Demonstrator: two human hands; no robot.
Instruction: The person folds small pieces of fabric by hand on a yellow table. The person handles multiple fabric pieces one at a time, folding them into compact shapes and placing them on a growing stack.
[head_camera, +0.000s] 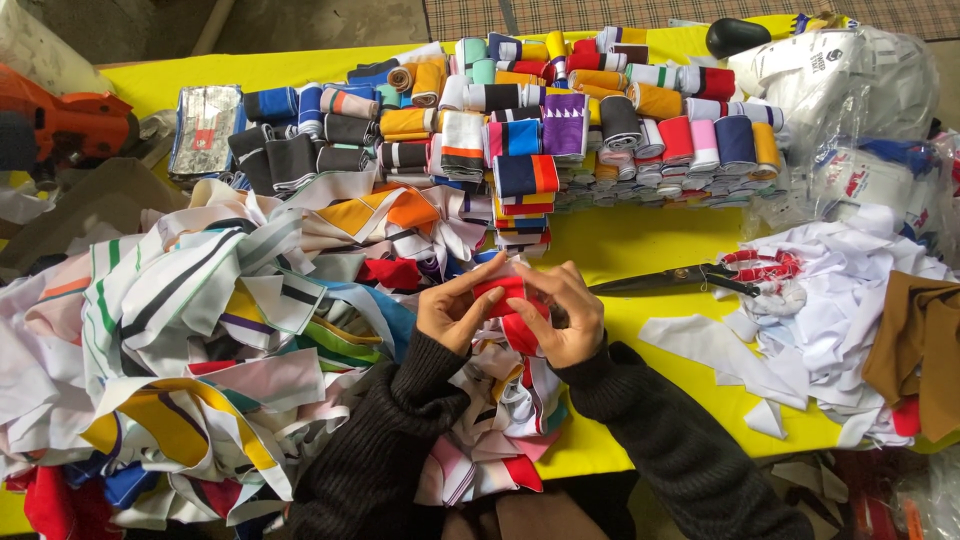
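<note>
Head view: left hand (452, 312) and right hand (562, 315) both closed on a red cloth strip (503, 292), held between them above the loose cloth pile (200, 330). Its tail hangs toward the body. Scissors (672, 280) nearer the right hand.

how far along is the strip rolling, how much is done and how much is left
Done: dozens of rolled strips stacked along the far side of the yellow table. In hand: the left hand and right hand hold a red strip, partly rolled. Left: a big loose pile on the left. Roughly halfway, at a guess.
</note>
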